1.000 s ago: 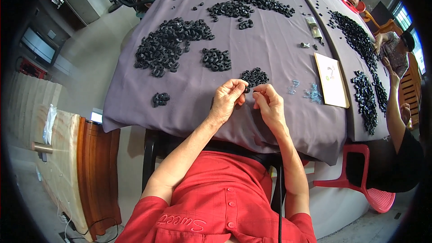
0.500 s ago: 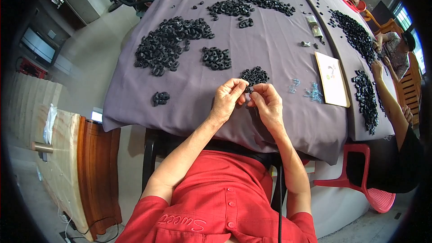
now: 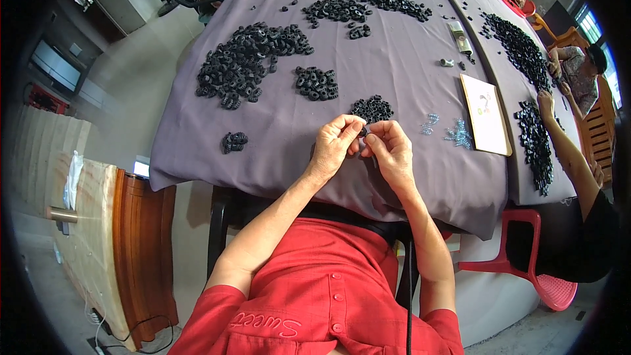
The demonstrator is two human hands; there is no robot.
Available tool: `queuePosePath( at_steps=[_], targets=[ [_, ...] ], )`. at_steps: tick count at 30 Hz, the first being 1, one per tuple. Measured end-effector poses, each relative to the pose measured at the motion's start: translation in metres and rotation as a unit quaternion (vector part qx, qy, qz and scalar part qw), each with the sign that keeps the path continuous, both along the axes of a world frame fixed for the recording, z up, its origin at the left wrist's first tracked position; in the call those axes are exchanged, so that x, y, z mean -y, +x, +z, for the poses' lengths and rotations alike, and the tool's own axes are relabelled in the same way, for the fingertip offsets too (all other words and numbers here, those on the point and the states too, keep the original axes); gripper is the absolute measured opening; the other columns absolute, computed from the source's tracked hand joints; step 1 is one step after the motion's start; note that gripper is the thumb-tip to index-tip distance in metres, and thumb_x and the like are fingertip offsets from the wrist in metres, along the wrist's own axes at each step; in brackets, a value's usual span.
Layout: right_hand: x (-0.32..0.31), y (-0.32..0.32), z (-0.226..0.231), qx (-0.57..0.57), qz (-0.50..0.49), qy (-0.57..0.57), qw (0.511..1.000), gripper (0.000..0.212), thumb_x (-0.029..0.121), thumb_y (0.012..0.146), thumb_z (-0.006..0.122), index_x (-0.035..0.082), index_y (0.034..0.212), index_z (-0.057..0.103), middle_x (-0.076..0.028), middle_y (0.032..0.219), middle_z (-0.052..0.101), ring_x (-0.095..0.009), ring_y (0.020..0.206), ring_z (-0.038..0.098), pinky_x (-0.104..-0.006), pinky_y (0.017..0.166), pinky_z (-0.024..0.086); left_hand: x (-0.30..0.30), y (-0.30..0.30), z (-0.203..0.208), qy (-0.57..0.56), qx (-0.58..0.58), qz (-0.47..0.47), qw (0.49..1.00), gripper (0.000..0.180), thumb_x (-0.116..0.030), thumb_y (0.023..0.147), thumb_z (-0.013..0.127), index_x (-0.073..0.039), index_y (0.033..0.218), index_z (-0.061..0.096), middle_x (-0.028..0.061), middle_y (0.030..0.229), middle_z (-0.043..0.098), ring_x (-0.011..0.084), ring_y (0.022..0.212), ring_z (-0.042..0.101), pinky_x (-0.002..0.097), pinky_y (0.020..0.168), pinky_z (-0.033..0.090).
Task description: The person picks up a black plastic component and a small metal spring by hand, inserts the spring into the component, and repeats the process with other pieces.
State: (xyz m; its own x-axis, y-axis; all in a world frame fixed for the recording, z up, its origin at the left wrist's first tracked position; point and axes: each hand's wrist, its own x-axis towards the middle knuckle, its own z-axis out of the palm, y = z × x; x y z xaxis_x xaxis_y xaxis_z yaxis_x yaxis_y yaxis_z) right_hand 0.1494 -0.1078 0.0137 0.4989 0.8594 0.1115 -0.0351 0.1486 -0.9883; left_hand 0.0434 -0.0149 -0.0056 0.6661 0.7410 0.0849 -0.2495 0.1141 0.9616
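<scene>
Left hand [image 3: 333,146] and right hand [image 3: 389,151], fingers pinched together on one small black ring [image 3: 363,131], held above the grey-clothed table [image 3: 276,138] just below a small pile of black rings [image 3: 372,108].

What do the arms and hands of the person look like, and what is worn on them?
Both forearms are bare from above the elbow down. The left hand and the right hand wear no gloves; I see no rings, watch or bracelet, though small items may be too fine to tell. The short sleeves belong to a red buttoned shirt with stitched lettering on the chest.
</scene>
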Motion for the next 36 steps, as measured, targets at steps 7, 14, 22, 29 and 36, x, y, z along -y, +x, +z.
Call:
queuePosePath(
  at_steps=[7,14,22,29,36],
  targets=[
    [-0.003,0.003,-0.009,-0.015,0.005,0.006,1.000,0.009,-0.001,0.088,0.057,0.001,0.093,0.050,-0.003,0.076,0.057,-0.009,0.060,0.056,-0.0220,0.057,0.048,0.002,0.001,-0.002,0.012,-0.019,0.042,0.999,0.017,-0.023,0.091,0.062,-0.006,0.091,0.064,-0.0046,0.066,0.056,0.0020,0.053,0.049,0.0182,0.048,0.041],
    [-0.003,0.008,-0.011,-0.011,0.018,0.005,1.000,0.013,-0.006,0.084,0.056,0.003,0.085,0.047,-0.001,0.071,0.054,-0.007,0.055,0.051,-0.0205,0.049,0.042,0.002,-0.001,-0.003,0.041,-0.022,0.041,0.998,0.013,-0.018,0.090,0.063,-0.005,0.087,0.063,-0.0038,0.065,0.058,0.0028,0.052,0.050,0.0193,0.047,0.042],
    [-0.002,0.009,-0.011,0.038,0.026,-0.018,0.999,0.014,-0.005,0.084,0.056,0.005,0.083,0.046,-0.001,0.070,0.054,-0.006,0.054,0.049,-0.0193,0.050,0.040,0.003,-0.001,0.000,0.126,-0.049,0.050,0.990,0.011,-0.015,0.089,0.063,-0.005,0.086,0.063,-0.0035,0.065,0.058,0.0029,0.052,0.050,0.0200,0.048,0.042],
    [-0.004,0.003,-0.008,-0.012,0.034,0.003,0.999,0.012,-0.002,0.086,0.058,0.001,0.094,0.050,-0.002,0.075,0.055,-0.007,0.059,0.054,-0.0205,0.054,0.045,0.003,0.000,0.000,-0.005,-0.010,0.056,0.998,0.014,-0.018,0.090,0.063,-0.005,0.088,0.065,-0.0041,0.067,0.058,0.0025,0.054,0.049,0.0193,0.049,0.041],
    [-0.002,0.003,-0.011,0.132,0.035,-0.029,0.990,0.038,0.007,0.077,0.074,-0.001,0.110,0.055,-0.001,0.074,0.054,-0.006,0.059,0.048,-0.0203,0.055,0.042,-0.004,-0.002,0.002,0.000,0.028,-0.002,1.000,0.026,-0.017,0.092,0.061,-0.003,0.113,0.054,-0.0045,0.068,0.054,0.0015,0.055,0.045,0.0174,0.050,0.038]
  ],
)
